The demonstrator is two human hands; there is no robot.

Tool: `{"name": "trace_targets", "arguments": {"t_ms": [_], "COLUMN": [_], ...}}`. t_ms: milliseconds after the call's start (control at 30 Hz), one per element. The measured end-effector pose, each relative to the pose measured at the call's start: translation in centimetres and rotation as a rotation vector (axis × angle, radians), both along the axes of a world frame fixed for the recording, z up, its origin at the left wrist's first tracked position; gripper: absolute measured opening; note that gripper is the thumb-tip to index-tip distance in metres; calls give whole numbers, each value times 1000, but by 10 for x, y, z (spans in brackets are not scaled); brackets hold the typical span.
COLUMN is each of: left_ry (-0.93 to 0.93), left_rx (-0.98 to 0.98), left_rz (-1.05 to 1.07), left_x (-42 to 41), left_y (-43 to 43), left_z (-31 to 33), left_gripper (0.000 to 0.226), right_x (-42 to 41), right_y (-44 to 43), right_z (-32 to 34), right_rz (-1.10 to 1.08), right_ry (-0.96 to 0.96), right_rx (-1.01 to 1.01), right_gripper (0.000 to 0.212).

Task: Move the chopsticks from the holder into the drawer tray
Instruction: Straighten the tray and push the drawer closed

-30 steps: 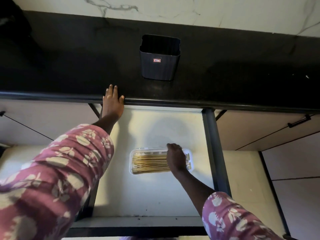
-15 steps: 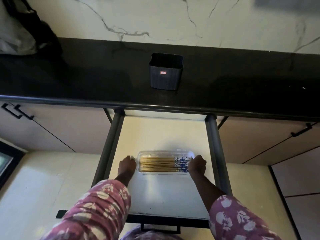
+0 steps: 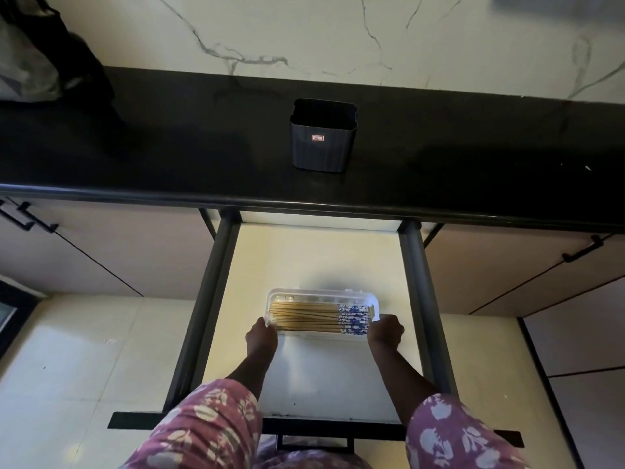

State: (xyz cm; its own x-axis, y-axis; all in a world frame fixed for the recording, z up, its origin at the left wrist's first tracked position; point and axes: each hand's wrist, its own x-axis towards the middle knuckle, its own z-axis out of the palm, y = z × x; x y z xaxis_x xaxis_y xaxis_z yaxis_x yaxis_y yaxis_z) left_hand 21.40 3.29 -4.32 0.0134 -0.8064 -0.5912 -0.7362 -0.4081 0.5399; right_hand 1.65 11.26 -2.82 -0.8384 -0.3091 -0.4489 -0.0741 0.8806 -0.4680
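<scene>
Both hands now on tray [image 3: 321, 296] ends: left hand [image 3: 261, 339], right hand [image 3: 385, 331] fingers grasping it; chopsticks [image 3: 318, 318] inside, holder [image 3: 323, 137] empty, task approx done.

1 s ago: left hand [image 3: 261, 340] flat on counter edge, right hand [image 3: 385, 330] over the chopsticks [image 3: 318, 319] in the tray [image 3: 321, 294]. 0.5 s ago: both hands down at the tray's 2 short ends. Now: hands gripping its near corners; tray skewed slightly, right end farther back. Camera view pulled back since 1 s ago.
</scene>
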Motion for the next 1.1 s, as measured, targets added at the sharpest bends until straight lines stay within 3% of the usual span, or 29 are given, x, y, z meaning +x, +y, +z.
{"name": "trace_targets", "arguments": {"t_ms": [467,767,967,1100], "left_ry": [-52,36,166,218], "left_rx": [21,-110,-192,-342], "left_rz": [-83,282,518,516], "left_x": [11,17,30,46], "left_y": [-13,14,62,99], "left_z": [-2,38,68,77], "left_gripper": [33,38,47,55], "right_x": [15,33,61,77], "right_y": [-10,22,69,105], "right_z": [12,36,58,70], "right_rz": [-121,-261,-298,-299], "right_ry": [-15,-82,-95,18], "right_rx": [10,-52,-236,-381], "right_gripper": [29,30,30,45]}}
